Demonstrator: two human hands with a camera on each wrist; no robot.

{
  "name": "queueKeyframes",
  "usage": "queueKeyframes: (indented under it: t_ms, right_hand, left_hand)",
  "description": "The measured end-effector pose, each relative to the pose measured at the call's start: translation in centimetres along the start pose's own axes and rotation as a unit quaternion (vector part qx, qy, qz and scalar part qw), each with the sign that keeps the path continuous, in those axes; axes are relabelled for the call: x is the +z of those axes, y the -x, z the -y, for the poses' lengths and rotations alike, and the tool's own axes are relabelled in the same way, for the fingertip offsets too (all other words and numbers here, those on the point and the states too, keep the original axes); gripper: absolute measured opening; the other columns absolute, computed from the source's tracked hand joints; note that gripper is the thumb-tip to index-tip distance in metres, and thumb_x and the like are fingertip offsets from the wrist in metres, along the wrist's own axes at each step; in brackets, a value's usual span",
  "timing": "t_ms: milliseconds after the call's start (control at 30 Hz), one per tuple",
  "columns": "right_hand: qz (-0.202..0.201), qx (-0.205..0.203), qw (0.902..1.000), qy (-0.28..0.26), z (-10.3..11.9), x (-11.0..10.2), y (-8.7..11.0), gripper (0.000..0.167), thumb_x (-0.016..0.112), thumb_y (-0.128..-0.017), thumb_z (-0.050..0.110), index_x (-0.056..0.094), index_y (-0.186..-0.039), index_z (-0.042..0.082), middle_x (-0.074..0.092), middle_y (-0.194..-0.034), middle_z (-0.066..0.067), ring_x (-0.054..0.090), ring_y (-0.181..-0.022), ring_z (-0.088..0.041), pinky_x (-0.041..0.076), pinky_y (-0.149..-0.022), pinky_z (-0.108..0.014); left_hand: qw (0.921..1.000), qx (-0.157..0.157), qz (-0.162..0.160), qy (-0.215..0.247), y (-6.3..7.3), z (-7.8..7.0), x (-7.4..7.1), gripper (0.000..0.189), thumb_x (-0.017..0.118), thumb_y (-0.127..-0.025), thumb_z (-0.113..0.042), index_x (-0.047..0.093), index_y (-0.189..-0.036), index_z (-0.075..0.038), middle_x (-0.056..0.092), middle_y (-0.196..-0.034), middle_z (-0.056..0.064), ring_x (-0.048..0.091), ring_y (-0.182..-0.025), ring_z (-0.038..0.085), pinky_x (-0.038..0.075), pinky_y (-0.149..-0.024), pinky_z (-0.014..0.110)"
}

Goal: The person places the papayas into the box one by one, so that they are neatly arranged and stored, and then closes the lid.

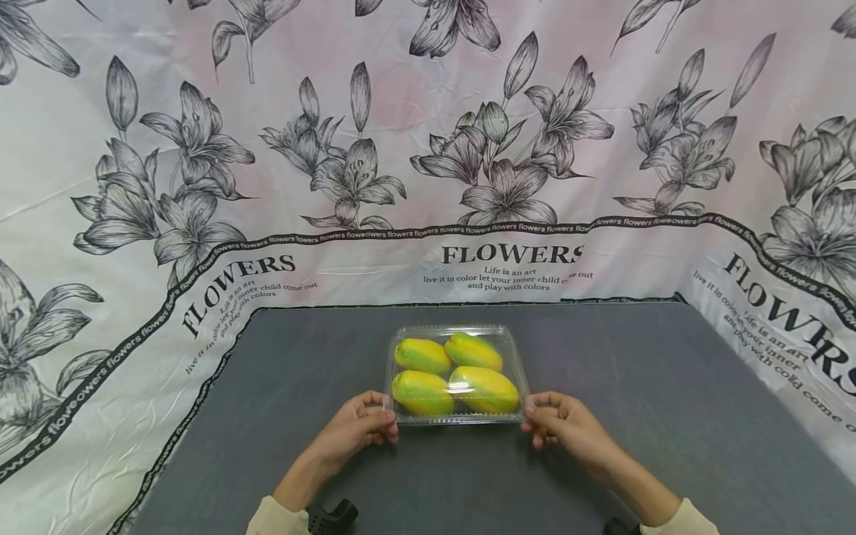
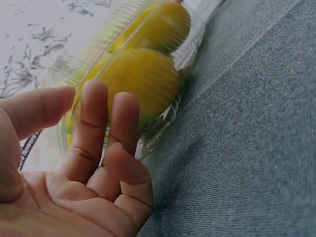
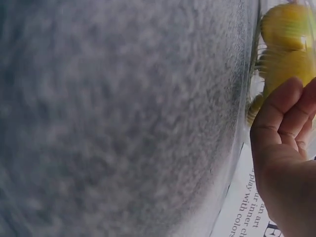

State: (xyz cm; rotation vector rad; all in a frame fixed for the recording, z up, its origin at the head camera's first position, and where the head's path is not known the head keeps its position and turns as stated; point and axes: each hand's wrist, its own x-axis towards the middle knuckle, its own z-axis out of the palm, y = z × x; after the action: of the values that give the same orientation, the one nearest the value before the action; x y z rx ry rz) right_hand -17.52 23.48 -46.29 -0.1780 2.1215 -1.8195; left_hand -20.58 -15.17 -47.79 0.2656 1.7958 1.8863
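In the head view a clear plastic clamshell box (image 1: 455, 421) with its lid down holds several yellow-green mangoes (image 1: 484, 390) in two rows. My left hand (image 1: 353, 429) pinches the box's near left corner between thumb and fingers. At the near right corner, my right hand (image 1: 568, 427) pinches the rim the same way. Up close in the left wrist view, the thumb and fingertips (image 2: 94, 94) of the left hand meet at the ribbed lid edge, with the little finger curled free. The right wrist view catches the right hand (image 3: 286, 153) against the box side, partly cut off by the frame.
The box is over a dark grey tabletop (image 1: 321, 349). A white cloth (image 1: 374, 275) printed with flowers and lettering hangs behind the table and along both sides. Black wrist straps (image 1: 332, 516) and light sleeves (image 1: 682, 520) show at the bottom.
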Motion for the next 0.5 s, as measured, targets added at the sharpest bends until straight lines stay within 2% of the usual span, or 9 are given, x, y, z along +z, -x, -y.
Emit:
queueKeyframes:
  t_ms: [267, 500]
  right_hand:
    - [0.0, 0.002, 0.9992, -0.041, -0.43, -0.1, -0.05, 0.055, 0.061, -0.103, 0.024, 0.039, -0.14, -0.011, 0.076, -0.099, -0.001, 0.064, -0.067, -0.007, 0.058, -0.073, -0.03]
    - [-0.015, 0.03, 0.9963, -0.079, -0.42, 0.33, -0.25, 0.041, 0.063, -0.102, 0.024, 0.047, -0.128, -0.004, 0.077, -0.098, 0.003, 0.063, -0.068, -0.007, 0.058, -0.073, -0.027]
  left_hand:
    - [0.9998, 0.005, -0.012, -0.012, -0.23, 0.14, 0.27, 0.031, 0.06, -0.103, -0.02, 0.043, -0.123, -0.003, 0.072, -0.083, -0.01, 0.069, -0.08, 0.008, 0.048, -0.07, 0.024]
    - [0.9992, 0.004, -0.027, -0.031, -0.32, 0.22, 0.56, 0.035, 0.06, -0.102, -0.022, 0.044, -0.126, -0.001, 0.075, -0.081, -0.009, 0.071, -0.078, 0.008, 0.048, -0.069, 0.024]
